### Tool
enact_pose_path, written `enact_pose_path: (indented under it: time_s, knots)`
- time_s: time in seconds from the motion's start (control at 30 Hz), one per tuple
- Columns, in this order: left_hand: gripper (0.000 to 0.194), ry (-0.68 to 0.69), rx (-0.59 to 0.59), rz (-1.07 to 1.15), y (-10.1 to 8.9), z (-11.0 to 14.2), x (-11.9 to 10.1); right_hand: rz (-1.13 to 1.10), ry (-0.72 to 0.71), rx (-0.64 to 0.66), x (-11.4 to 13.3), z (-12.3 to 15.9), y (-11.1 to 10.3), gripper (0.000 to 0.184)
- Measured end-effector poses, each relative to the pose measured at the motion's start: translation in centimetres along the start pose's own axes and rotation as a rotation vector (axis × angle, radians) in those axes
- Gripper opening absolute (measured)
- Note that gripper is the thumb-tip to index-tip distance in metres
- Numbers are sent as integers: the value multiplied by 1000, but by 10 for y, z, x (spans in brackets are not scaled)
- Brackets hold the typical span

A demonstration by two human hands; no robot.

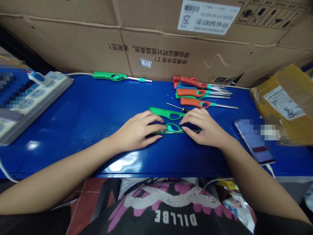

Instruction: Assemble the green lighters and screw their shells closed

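Observation:
In front of me lies a green gas lighter taken apart. Its lower half shell (158, 132) holds a turquoise trigger (169, 127) and thin inner parts. My left hand (140, 129) is closed around this shell's handle end, thumb on the near side. At the other end, the fingers of my right hand (207, 125) close on the same shell, near where thin dark rods or wires come out. The other green half shell (162, 113) lies just beyond, under my left knuckles. A screwdriver (176, 106) lies behind, its handle partly hidden by my right hand.
Several red, orange, blue and green lighters (195, 102) lie at back right. A whole green lighter (107, 76) lies at back left. A power strip (36, 98) stands left; a phone (254, 142) and taped parcel (281, 104) lie right. A large carton (85, 45) walls the back.

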State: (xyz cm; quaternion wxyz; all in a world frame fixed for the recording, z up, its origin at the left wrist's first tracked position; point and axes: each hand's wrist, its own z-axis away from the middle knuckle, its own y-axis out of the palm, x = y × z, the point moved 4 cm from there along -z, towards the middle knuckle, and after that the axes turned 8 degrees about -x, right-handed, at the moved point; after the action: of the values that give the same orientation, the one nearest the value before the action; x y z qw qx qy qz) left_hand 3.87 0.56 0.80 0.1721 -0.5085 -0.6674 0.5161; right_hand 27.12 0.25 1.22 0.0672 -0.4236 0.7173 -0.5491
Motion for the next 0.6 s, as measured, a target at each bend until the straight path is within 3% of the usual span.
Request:
enact_pose_path:
  time_s: [0.23,0.47,0.6]
  knots:
    - [33,22,59,-33,17,2,0,-15,1,128,2,0,7,9]
    - [32,-14,41,40,17,2,3,-43,76,184,-8,3,-1,7]
    - [32,-10,36,55,17,2,5,-86,48,188,-13,4,2,12]
